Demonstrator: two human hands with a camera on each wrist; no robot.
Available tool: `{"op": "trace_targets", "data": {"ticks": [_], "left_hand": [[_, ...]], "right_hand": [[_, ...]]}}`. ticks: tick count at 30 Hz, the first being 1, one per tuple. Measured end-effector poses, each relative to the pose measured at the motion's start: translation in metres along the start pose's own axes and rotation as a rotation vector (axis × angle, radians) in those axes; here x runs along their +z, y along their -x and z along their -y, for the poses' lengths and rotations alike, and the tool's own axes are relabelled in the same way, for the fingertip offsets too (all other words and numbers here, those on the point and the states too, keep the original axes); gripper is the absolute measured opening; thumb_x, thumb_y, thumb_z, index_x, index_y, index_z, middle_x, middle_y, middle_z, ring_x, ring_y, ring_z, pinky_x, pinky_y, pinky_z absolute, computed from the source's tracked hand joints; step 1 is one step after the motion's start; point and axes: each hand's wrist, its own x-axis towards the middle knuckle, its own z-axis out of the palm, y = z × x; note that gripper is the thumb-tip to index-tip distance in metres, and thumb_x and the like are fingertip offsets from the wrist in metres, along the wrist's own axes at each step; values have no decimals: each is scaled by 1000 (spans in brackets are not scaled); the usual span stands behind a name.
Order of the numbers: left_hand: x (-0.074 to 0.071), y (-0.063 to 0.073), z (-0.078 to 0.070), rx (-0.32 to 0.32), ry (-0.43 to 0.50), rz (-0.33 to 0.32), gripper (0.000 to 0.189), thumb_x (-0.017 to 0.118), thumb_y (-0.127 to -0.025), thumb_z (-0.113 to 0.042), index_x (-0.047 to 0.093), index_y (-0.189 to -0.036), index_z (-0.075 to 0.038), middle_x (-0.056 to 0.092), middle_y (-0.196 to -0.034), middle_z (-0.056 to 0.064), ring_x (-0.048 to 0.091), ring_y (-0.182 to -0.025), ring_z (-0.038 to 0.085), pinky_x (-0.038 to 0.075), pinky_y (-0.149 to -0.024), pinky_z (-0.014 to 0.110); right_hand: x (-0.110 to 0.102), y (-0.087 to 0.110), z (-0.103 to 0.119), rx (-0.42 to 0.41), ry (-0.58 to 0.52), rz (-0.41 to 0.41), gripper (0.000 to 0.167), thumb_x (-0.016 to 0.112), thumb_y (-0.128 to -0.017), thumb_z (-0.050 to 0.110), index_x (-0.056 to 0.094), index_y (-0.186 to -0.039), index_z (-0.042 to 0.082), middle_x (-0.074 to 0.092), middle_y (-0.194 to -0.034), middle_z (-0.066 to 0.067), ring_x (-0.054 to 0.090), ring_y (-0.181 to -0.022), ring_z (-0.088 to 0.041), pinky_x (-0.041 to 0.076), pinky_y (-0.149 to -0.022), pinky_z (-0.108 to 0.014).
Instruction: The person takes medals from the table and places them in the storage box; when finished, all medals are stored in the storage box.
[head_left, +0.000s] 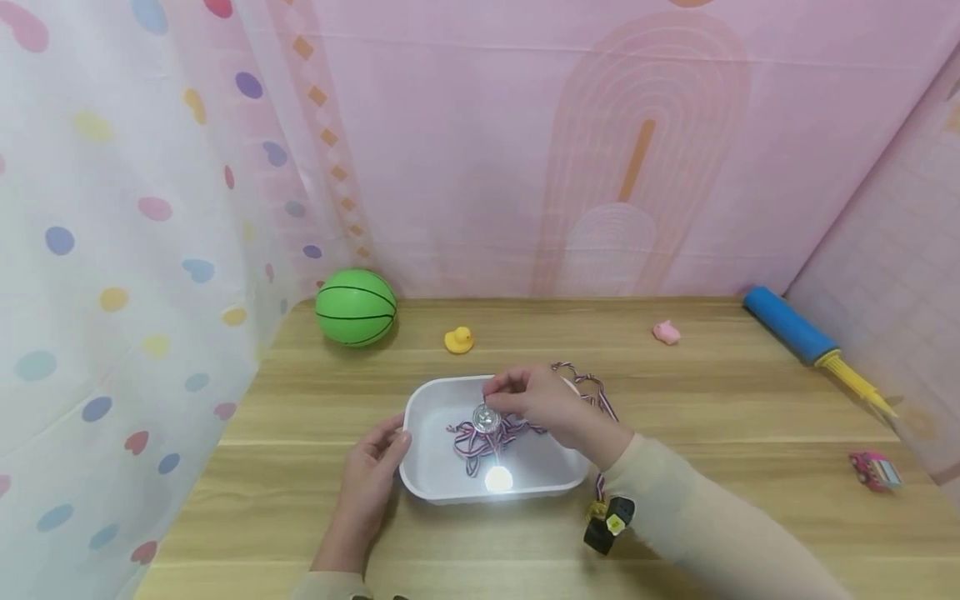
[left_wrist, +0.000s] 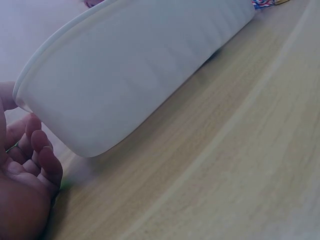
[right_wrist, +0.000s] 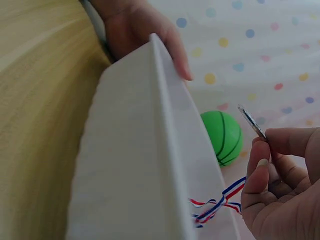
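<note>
A silver medal (head_left: 486, 418) hangs over a white plastic basin (head_left: 422, 467), pinched near its top by the thumb and fingers of my right hand (head_left: 536, 402). In the right wrist view the medal (right_wrist: 252, 122) shows edge-on at the fingertips. Its red, white and blue ribbon (head_left: 472, 446) lies bunched on the basin floor. My left hand (head_left: 372, 467) grips the basin's left end, thumb over the rim and fingers outside. In the left wrist view those curled fingers (left_wrist: 45, 155) sit against the outer wall.
A gold medal (head_left: 596, 511) lies right of the basin, its ribbon (head_left: 600, 392) trailing around that end, partly behind my forearm. Behind stand a green ball (head_left: 356, 307), a yellow duck (head_left: 459, 340) and a pink pig (head_left: 666, 332). A blue-yellow pump (head_left: 795, 325) and toy car (head_left: 875, 471) lie right.
</note>
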Motion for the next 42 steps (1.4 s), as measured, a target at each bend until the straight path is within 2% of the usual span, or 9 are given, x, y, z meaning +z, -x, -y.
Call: {"op": "trace_targets", "data": {"ticks": [4,6,12,18,25,33,42], "left_hand": [[2,0,-1,8,0,5,36,59,-96,-16,57,-128,-2,60,-107,20,58,-93,20,53,-77,22],[2,1,-2,8,0,4,35,60,-96,-15,57,-128,-2,60,-106,21,58,-92,20,53,-77,22],[1,3,-3,5,5,5,36,59,-96,-14,57,-129,-1,59,-106,21,57,-91,18,52,-77,21],[0,2,-2,0,-3,3,36,59,-96,-16,57,-129,-2,59,-107,21,56,-93,19,52,-77,21],[0,1,1,3,-39,-1,36,60,-96,-20,58,-129,-6,59,-107,19,56,-94,20,52,-78,21],[0,2,0,-6,-45,3,36,60,-96,-21,58,-129,-6,59,-108,19,56,-94,20,52,-78,21],[1,1,0,-4,-25,4,36,59,-96,-19,57,-129,-5,59,-108,20,57,-93,20,53,-77,22]], "right_hand": [[4,1,-13,13,46,44,14,72,-84,11,70,-98,7,66,-89,-2,59,-81,-16,53,-73,-35],[4,2,-17,3,44,79,15,71,-83,6,69,-97,2,66,-88,-3,58,-80,-16,53,-71,-32],[8,4,-29,-12,78,143,14,70,-80,-2,68,-94,-1,63,-85,-5,53,-72,-16,48,-60,-24],[13,5,-37,-5,192,132,12,73,-78,0,70,-89,5,65,-82,-2,56,-76,-16,49,-66,-27],[19,5,-43,0,226,129,9,74,-80,3,71,-87,7,65,-80,-1,56,-74,-15,48,-64,-27],[21,2,-53,-72,373,138,7,74,-81,5,71,-84,11,65,-75,5,57,-73,-12,48,-65,-27],[22,5,-52,-91,452,124,10,74,-80,5,71,-82,14,64,-74,8,58,-73,-11,50,-67,-26]]}}
